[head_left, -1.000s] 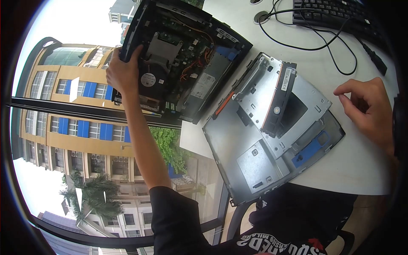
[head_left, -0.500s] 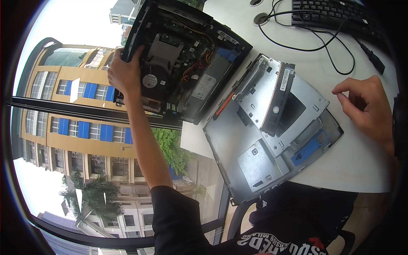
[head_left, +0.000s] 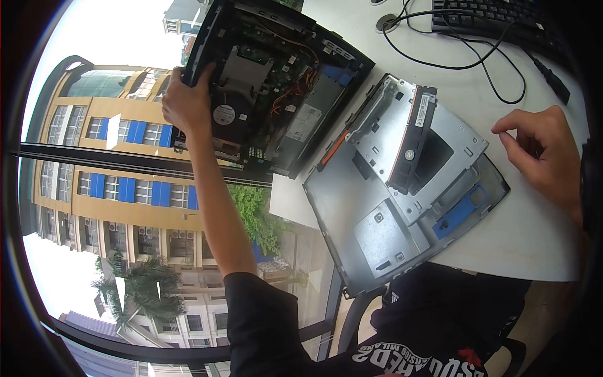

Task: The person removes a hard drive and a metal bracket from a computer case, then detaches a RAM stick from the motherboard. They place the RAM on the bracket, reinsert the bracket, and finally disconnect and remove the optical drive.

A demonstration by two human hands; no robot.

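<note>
My left hand (head_left: pixel 189 103) grips the outer edge of an opened desktop computer case (head_left: pixel 301 154), thumb inside the rim and fingers round the outside. Inside the case show a fan with a round label (head_left: pixel 224 115), coloured wires, a green board and a silver power supply (head_left: pixel 306 120). My right hand (head_left: pixel 545 151) is at the right side of the white table, fingers loosely curled, thumb and index slightly apart, nothing between them. Nearest to it lies the removed side cover (head_left: pixel 333 229), bearing a metal drive bracket (head_left: pixel 461 141) and a slim optical drive (head_left: pixel 411 141) standing across it.
A black keyboard (head_left: pixel 496 19) lies at the table's far right, with a black power cable (head_left: pixel 553 81) looped beside it. Cable hole (head_left: pixel 387 24) is in the white table (head_left: pixel 502 251). A window (head_left: pixel 125 166) borders the left side. A chair (head_left: pixel 355 320) is below.
The whole view has shifted very slightly. My left hand stays on the case edge and my right hand keeps about the same place and shape.
</note>
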